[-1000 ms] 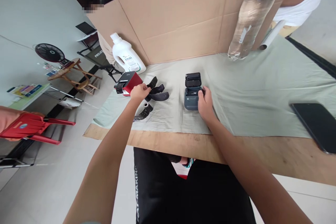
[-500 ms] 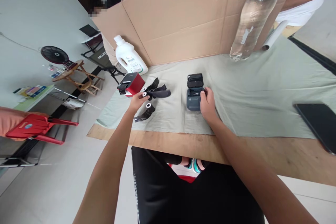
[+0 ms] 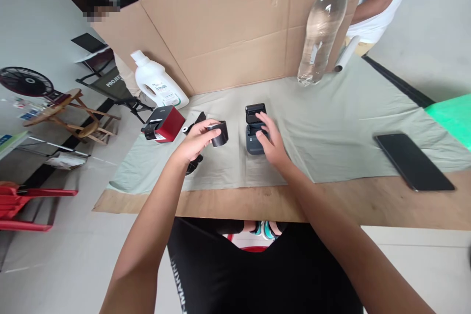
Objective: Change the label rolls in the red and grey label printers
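My left hand [image 3: 201,140] pinches a roll of black ribbon [image 3: 221,136], whose wide shiny band curves out past the thumb above the cloth. Under and behind that hand lie more black ribbon pieces [image 3: 194,164], partly hidden by the fingers and wrist; one white core shows. My right hand [image 3: 271,140] is spread over the right side of a small dark label printer [image 3: 253,146]. The printer's lid [image 3: 255,109] stands open, away from me, and the fingers partly cover its inside. Whether the fingertips press on the printer, I cannot tell.
A red and black box-shaped device [image 3: 172,125] and a white detergent bottle [image 3: 162,83] stand at the left. Behind rises a cardboard panel [image 3: 228,34]. At the right are a water bottle [image 3: 322,34], a phone [image 3: 412,162] and a person's arm [image 3: 379,2].
My left hand has lifted the ribbon roll and brought it right, towards the printer. My right hand has let go of the printer's side and spread its fingers over it. The view has shifted right.
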### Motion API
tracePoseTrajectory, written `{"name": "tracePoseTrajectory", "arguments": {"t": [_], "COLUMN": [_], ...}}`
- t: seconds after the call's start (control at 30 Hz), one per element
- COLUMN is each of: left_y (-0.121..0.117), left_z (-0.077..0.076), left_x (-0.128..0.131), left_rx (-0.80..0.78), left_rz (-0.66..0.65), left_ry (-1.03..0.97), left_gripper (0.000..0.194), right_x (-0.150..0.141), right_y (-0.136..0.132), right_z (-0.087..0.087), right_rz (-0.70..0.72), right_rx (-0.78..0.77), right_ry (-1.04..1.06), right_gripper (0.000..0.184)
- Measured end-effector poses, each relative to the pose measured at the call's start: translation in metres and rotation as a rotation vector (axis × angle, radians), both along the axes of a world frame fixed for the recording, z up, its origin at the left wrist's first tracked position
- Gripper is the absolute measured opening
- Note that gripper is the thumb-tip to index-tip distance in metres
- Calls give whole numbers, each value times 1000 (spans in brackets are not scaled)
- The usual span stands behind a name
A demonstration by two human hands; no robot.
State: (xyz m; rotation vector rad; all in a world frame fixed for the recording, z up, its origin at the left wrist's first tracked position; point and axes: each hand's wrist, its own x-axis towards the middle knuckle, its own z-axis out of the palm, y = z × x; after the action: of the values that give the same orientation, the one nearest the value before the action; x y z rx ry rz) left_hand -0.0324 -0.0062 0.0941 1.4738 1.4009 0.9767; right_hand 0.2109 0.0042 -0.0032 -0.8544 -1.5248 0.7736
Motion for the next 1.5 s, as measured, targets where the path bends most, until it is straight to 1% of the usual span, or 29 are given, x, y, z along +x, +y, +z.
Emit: {"name": "tracePoseTrajectory", "arguments": {"t": [0.1,0.17,0.2,0.27,0.33,0.43,0.53,0.6,0.67,0.73,0.8,0.87,0.93,1.0,1.07,1.13,1.23,1.37,1.4,1.5], "left_y": [0,0,1,4,9,23,39,52,66,79,91,100,106,110,111,112,110,101,98,96], "left_z": [-3,-4,-4,-3,-1,1,-2,-7,-16,-26,-36,-44,-50,-53,-55,-56,-58,-60,-61,-62], "left_x": [19,28,31,34,32,25,20,21,26,36,50,65,78,89,96,100,103,106,107,112], "left_rx": [-127,-186,-203,-196,-158,-164,-205,-176,-101,-19,58,133,220,312,400,451,451,361,345,352], "left_rz": [-166,-228,-240,-223,-179,-117,-135,-157,-144,-144,-215,-323,-420,-481,-492,-461,-419,-357,-344,-324], "left_ry": [-82,-85,-64,5,86,207,268,263,244,219,217,271,372,490,601,690,765,732,738,853], "left_gripper": [46,45,43,38,35,38,43,49,52,46,37,30,28,29,29,28,27,38,35,15], "right_x": [4,4,3,2,2,8,22,33,43,50,53,54,52,52,52,53,54,53,53,53], "right_y": [-4,-4,-4,-3,-2,1,8,12,16,19,20,19,18,17,18,19,21,21,21,20], "right_z": [9,8,7,5,4,7,13,16,17,16,15,15,15,15,14,12,9,8,9,11], "right_rz": [193,276,309,385,487,627,684,742,814,889,967,1035,1064,1064,1061,1055,1039,1035,1034,1025], "right_rx": [31,24,5,-75,-209,-429,-559,-605,-632,-652,-684,-737,-788,-809,-808,-802,-805,-810,-811,-820], "right_ry": [-46,-73,-83,-80,-45,23,66,72,50,12,-24,-49,-70,-80,-77,-68,-63,-67,-71,-86], "right_gripper": [66,70,72,71,72,83,93,96,89,69,52,50,54,56,56,57,57,58,58,60]}}
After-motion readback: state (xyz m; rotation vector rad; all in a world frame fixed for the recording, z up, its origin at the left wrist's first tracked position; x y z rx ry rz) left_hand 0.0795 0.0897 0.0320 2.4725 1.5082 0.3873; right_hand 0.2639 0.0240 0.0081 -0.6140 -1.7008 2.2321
